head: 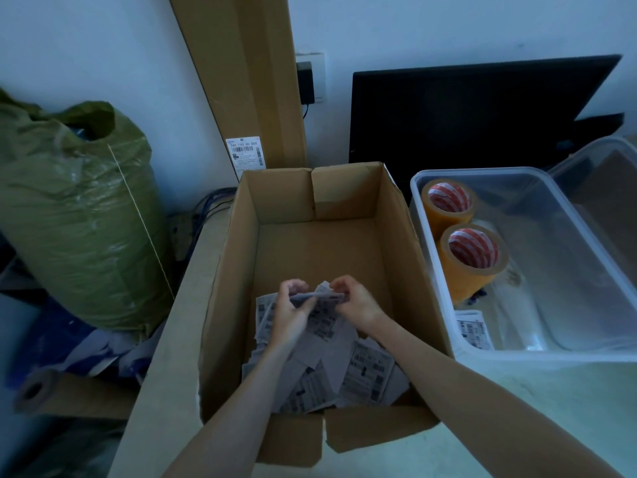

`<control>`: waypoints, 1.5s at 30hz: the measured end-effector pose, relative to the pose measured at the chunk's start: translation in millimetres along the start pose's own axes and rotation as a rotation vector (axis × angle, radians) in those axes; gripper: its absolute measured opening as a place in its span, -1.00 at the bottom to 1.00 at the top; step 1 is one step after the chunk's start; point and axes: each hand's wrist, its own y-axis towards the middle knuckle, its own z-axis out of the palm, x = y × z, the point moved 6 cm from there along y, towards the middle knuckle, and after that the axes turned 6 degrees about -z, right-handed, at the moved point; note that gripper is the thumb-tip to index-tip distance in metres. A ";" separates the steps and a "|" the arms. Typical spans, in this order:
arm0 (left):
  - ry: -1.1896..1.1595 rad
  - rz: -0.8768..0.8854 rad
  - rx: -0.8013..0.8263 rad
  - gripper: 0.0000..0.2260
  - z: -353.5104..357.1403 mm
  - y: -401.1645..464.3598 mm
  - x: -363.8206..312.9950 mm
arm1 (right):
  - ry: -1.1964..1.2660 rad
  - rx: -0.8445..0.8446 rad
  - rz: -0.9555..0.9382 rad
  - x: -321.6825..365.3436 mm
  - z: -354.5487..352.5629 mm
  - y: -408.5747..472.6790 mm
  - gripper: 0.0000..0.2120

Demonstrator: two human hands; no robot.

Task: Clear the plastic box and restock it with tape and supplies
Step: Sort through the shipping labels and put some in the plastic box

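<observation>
Inside the cardboard box (310, 243), the left hand (291, 313) and right hand (358, 305) pinched a thin shipping label (319, 297), fingers curled at its edges; it looked light, floppy, easily torn.

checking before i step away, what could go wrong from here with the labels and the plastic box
1. Both hands, left and right, pinch one label over the cardboard box; pulling apart could tear it.
2. The loose labels lie in a messy heap, so some may crease or be missed.
3. The plastic box already holds two tape rolls along its left side; added supplies could knock them.
</observation>
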 end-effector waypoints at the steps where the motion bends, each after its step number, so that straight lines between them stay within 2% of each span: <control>1: -0.005 -0.023 -0.001 -0.69 0.6 0.8 1.9 | -0.045 0.015 0.001 -2.0 2.3 1.3 -0.62; 4: 0.003 -0.073 0.011 -0.59 2.7 6.4 7.3 | -0.129 0.088 0.032 -8.7 10.5 3.2 -0.65; 9: -0.038 -0.134 0.085 -0.60 2.7 6.3 12.7 | -0.141 0.128 0.066 -12.8 16.9 2.1 -0.66; 13: 0.031 -0.140 0.090 -0.62 2.0 8.2 9.0 | -0.107 0.132 0.060 -10.0 13.7 2.6 -0.79; 16: -0.266 -0.235 0.051 -0.74 4.3 10.8 3.7 | 0.003 0.144 0.085 -5.0 7.8 -0.6 -0.85; 19: -0.525 -0.368 -0.055 -0.78 -0.2 13.6 0.2 | 0.115 0.053 0.142 5.5 -10.8 -5.4 -0.82; 21: -0.375 -0.403 -0.121 -0.74 -8.5 19.3 5.7 | 0.244 -0.037 0.120 19.8 -27.0 -13.6 -0.78; 24: 0.279 -0.341 -0.061 -0.62 -8.1 24.8 20.1 | 0.471 -0.134 0.031 42.7 -53.2 -37.2 -0.71; 26: 0.580 -0.307 0.018 -0.45 2.6 25.3 33.8 | 0.646 -0.158 -0.006 49.7 -66.2 -56.0 -0.74; 28: 0.797 -0.265 0.035 -0.33 14.2 21.5 39.5 | 0.779 -0.185 -0.007 49.0 -75.7 -71.6 -0.76; 30: 0.910 -0.254 0.027 -0.31 23.1 18.8 41.8 | 0.884 -0.209 0.016 43.2 -79.8 -82.2 -0.77; 33: 0.919 -0.244 -0.031 -0.43 25.2 21.2 39.1 | 0.949 -0.253 0.052 35.3 -81.6 -94.1 -0.78; 39: 0.730 -0.021 -0.039 -0.97 5.2 22.3 31.8 | 0.888 -0.309 0.068 28.7 -80.0 -109.7 -0.75; 42: 0.601 0.049 -0.071 -0.86 -11.9 19.6 12.8 | 0.844 -0.330 0.066 28.4 -79.6 -113.4 -0.73; 45: 0.521 0.076 -0.152 -0.94 -28.1 18.8 -13.8 | 0.816 -0.320 0.061 28.4 -79.2 -115.2 -0.67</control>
